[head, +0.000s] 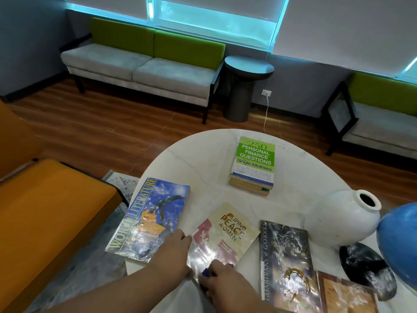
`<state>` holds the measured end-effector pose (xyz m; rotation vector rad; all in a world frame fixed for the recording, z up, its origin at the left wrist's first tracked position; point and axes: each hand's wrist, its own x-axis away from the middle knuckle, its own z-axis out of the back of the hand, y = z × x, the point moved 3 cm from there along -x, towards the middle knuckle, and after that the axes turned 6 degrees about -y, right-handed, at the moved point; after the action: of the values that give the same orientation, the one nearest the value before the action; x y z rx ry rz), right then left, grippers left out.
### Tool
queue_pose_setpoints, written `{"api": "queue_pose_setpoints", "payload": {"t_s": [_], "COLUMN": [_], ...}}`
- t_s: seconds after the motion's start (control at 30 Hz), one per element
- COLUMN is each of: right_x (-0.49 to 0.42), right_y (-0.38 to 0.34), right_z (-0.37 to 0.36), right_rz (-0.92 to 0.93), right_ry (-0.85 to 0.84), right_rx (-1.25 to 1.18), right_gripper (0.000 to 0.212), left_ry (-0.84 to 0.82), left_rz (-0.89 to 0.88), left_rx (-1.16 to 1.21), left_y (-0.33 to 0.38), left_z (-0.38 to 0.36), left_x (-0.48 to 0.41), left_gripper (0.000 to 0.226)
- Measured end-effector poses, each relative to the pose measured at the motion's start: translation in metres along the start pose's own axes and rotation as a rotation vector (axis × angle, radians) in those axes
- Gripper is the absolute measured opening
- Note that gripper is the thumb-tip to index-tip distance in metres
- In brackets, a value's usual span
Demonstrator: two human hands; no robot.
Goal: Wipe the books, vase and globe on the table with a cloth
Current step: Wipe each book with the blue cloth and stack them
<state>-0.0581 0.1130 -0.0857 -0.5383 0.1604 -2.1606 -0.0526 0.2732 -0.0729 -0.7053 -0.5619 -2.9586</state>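
Observation:
Several books lie on the round white table [203, 159]. My left hand [173, 251] holds the left edge of the cream "Filipino Peace Women" book [228, 231], fingers curled over it. My right hand [223, 283] presses a dark blue cloth [206, 272] on the book's near corner; most of the cloth is hidden under the hand. To the left lies the blue "World Literature" book [151, 218], to the right the dark "Guardians of Ga'Hoole" book [286, 263]. A green-covered stack of books [253, 163] sits further back. The white vase [343, 218] and blue globe [399, 242] are at the right.
An orange-brown book [347, 294] lies at the near right, beside the globe's dark marbled base [367, 272]. An orange seat [49, 211] stands left of the table. A grey and green sofa [144, 66] and dark round side table [246, 86] stand by the far wall.

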Motion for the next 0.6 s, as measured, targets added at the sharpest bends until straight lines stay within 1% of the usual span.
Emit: {"api": "queue_pose_setpoints", "payload": {"t_s": [0.03, 0.07, 0.13, 0.17, 0.2, 0.23, 0.27, 0.33, 0.37, 0.4, 0.43, 0.47, 0.5, 0.53, 0.57, 0.6], "right_x": [-0.003, -0.007, -0.009, -0.009, -0.008, -0.006, -0.003, 0.004, 0.007, 0.009, 0.009, 0.008, 0.005, 0.002, -0.003, -0.006], "right_y": [0.000, 0.005, 0.023, 0.029, 0.029, 0.025, 0.021, 0.016, 0.018, 0.018, 0.022, 0.026, 0.027, 0.025, 0.021, 0.014], "right_z": [0.002, 0.006, 0.016, 0.017, 0.017, 0.015, 0.008, 0.007, 0.010, 0.012, 0.016, 0.019, 0.017, 0.014, 0.007, 0.003], "right_rz": [0.023, -0.003, -0.132, -0.173, -0.179, -0.149, -0.087, -0.006, 0.001, 0.022, 0.002, -0.009, -0.041, -0.080, -0.072, -0.035], "right_ry": [0.026, 0.053, 0.104, 0.082, 0.081, 0.064, 0.042, 0.021, 0.013, 0.054, 0.033, 0.031, 0.016, 0.032, 0.007, -0.024], "right_rx": [0.001, -0.011, -0.041, -0.024, -0.033, -0.038, -0.013, -0.015, -0.054, -0.044, 0.066, 0.092, 0.048, -0.054, -0.088, -0.047], "right_gripper": [0.046, 0.044, 0.027, 0.026, 0.029, 0.034, 0.034, 0.021, 0.013, 0.009, 0.010, 0.013, 0.011, 0.010, 0.024, 0.034], "left_ry": [0.000, 0.003, 0.008, 0.012, 0.014, 0.015, 0.015, 0.009, 0.005, 0.003, 0.001, 0.004, 0.007, 0.006, 0.005, 0.007], "left_rz": [-0.002, -0.006, -0.011, -0.012, -0.012, -0.011, -0.012, -0.012, -0.012, -0.015, -0.017, -0.019, -0.021, -0.022, -0.021, -0.020], "left_rx": [-0.006, -0.018, -0.034, -0.034, -0.031, -0.030, -0.032, -0.043, -0.046, -0.045, -0.040, -0.032, -0.023, -0.019, -0.021, -0.031], "left_y": [0.000, 0.001, 0.002, 0.002, 0.002, 0.002, 0.001, 0.001, 0.002, 0.003, 0.003, 0.003, 0.003, 0.002, 0.002, 0.002], "left_z": [0.000, 0.000, 0.000, 0.001, 0.002, 0.002, 0.003, 0.003, 0.003, 0.003, 0.003, 0.003, 0.003, 0.004, 0.004, 0.004], "left_x": [0.000, 0.000, 0.000, -0.001, -0.002, -0.002, -0.002, -0.002, -0.001, -0.001, -0.001, -0.001, -0.001, -0.001, -0.001, -0.001], "left_gripper": [0.074, 0.072, 0.068, 0.066, 0.065, 0.065, 0.067, 0.072, 0.074, 0.074, 0.073, 0.071, 0.069, 0.067, 0.066, 0.065]}}
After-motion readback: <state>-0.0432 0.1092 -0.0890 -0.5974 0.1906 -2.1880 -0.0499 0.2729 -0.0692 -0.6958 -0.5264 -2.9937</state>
